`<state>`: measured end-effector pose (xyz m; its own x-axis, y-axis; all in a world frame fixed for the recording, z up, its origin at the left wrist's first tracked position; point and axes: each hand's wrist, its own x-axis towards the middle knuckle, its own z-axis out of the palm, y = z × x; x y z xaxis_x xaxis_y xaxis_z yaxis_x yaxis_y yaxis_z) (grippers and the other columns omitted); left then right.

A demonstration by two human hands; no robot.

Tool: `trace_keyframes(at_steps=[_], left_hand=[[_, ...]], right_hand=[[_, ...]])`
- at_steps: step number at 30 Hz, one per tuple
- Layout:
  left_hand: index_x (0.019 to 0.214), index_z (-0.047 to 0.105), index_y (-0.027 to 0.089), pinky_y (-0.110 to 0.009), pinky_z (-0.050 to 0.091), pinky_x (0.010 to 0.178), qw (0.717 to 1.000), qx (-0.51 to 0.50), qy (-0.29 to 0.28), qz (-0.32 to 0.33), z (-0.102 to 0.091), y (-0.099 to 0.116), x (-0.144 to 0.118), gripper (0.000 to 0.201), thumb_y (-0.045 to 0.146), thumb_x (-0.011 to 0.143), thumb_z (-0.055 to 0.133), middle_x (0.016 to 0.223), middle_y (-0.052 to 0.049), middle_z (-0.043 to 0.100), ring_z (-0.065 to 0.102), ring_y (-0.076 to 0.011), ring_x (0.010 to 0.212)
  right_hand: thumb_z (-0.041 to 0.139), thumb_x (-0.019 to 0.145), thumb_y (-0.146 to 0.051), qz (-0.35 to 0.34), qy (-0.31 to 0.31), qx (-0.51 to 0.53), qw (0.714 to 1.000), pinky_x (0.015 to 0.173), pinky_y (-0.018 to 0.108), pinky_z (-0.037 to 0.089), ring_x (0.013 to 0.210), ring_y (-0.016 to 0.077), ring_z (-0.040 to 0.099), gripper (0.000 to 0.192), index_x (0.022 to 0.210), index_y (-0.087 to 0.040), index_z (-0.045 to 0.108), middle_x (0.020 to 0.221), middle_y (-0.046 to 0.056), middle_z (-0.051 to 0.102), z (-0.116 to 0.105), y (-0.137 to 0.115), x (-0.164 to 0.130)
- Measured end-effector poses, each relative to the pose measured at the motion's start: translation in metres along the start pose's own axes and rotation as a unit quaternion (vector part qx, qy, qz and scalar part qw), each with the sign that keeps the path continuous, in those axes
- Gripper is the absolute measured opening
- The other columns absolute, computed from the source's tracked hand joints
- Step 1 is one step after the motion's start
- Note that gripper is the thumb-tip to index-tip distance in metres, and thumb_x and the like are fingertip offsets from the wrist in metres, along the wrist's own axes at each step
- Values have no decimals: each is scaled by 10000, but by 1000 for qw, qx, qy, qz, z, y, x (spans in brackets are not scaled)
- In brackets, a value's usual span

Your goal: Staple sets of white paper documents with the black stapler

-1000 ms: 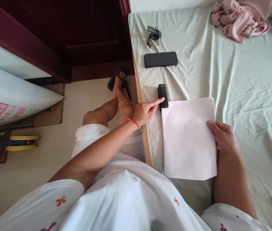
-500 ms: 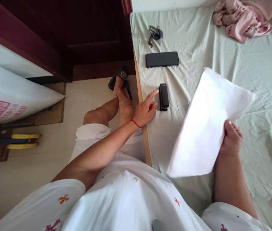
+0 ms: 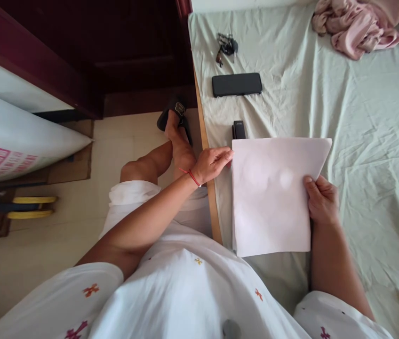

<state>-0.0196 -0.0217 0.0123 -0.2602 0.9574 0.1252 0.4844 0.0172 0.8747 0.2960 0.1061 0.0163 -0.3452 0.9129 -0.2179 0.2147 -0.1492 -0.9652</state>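
Note:
A blank white stack of paper [image 3: 272, 202] is held above the cloth-covered surface, its upper edge covering most of a black stapler [image 3: 238, 129]. My right hand [image 3: 323, 200] grips the stack's right edge, with the thumb on top and the other fingers mostly underneath. At the upper left edge, my left hand [image 3: 212, 165] has its fingers drawn together, the tips on the paper's margin. A red string circles the left wrist.
Beyond the stapler, a black phone-like slab [image 3: 236, 84] and a bunch of keys [image 3: 227, 47] lie on the pale green cloth [image 3: 372, 141]. Crumpled pink fabric [image 3: 358, 28] sits far right. The wooden edge [image 3: 204, 136] runs left of them; a white sack [image 3: 19, 141] stands on the floor.
The paper has swung left and squared up, now overlapping the stapler. My left hand has gone from a pointing finger beside the stapler to closed fingers at the paper's edge.

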Motion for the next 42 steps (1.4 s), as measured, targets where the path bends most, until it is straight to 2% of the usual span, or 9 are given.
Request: trace_keyframes(at_steps=[5,9,13,19,30,37,42], left_hand=[[640,543,198,-298,394,625,998,-17,-42,32,-3,1,2,506,587,963,565,642,13,533,496,-132,626],[641,592,195,-296,416,634,999,-18,-16,22,-2,-3,5,441,520,938,621,654,4,586,529,-138,646],[649,589,196,-291,413,633,1000,-12,15,-2,-2,-5,6,378,471,901,651,643,11,587,520,-136,647],[658,605,188,-293,408,645,999,-40,-9,-2,-7,0,5,326,401,902,636,666,12,580,508,-129,646],[648,644,182,-269,434,614,994,-87,33,-51,-5,4,8,439,566,815,778,622,7,621,522,-124,611],[656,617,190,-288,424,657,994,-97,29,-38,-8,4,5,465,585,878,719,652,3,598,516,-134,651],[659,609,190,-310,393,683,995,-97,9,-14,-11,1,4,396,469,938,642,668,6,566,501,-139,667]], right_hand=[[783,852,-557,-15,-13,-4,1000,672,327,626,907,237,750,333,1039,-283,799,981,26,799,-1,0,0],[784,856,-562,-18,-20,-7,1000,708,343,629,876,230,742,339,1042,-280,806,941,23,790,-1,0,0],[792,863,-534,-19,-38,-14,999,671,289,589,775,180,705,329,1047,-262,816,914,19,779,-1,0,0],[778,895,-481,-33,-40,-34,998,640,243,544,733,140,668,280,1067,-264,822,933,3,778,-3,3,1],[873,813,-420,-46,-32,-53,997,584,277,543,688,153,638,251,989,-253,808,875,7,755,-14,26,11],[872,807,-432,-30,-17,-65,997,526,246,480,617,122,580,236,860,-217,790,777,-7,715,-12,22,9],[864,814,-426,-29,-12,-65,997,494,243,438,589,119,549,237,835,-207,773,729,-13,682,-11,24,8]])
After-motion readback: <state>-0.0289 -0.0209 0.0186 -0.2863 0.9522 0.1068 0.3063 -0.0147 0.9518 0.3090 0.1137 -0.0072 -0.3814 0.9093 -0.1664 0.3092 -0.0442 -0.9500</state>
